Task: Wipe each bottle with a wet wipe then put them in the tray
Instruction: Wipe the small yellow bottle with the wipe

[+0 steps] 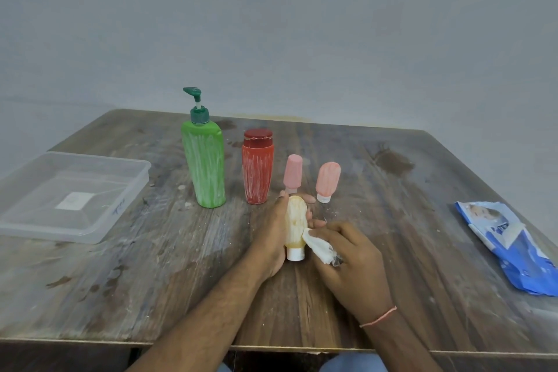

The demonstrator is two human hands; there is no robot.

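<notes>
I am looking down at a worn wooden counter (392,220) with both hands working near its middle. My left hand (273,232) is wrapping around a small yellow bottle (295,220), thumb on one side and fingertips showing past the other, holding it cap-down so that its white cap (295,253) is sitting at or just above the wood; I cannot tell whether it is touching. My right hand (351,263) is curling its fingers around a crumpled white wet wipe (319,246) and pressing a corner of it against the lower right side of the yellow bottle.

Just behind the hands, two small pink bottles are standing cap-down: the left pink bottle (293,172) directly beyond my left fingertips, the right pink bottle (328,180) a little apart to its right. Further left, a red bottle (257,174) with a dark red cap is standing upright, and beside it a tall green pump bottle (205,166). All four are showing whitish streaks on their sides.

A clear plastic tray (126,199) is lying at the left edge of the counter, well apart from the bottles, with a white label visible through its base. At the far right, a blue and white wipes packet (513,251) is lying flat.
</notes>
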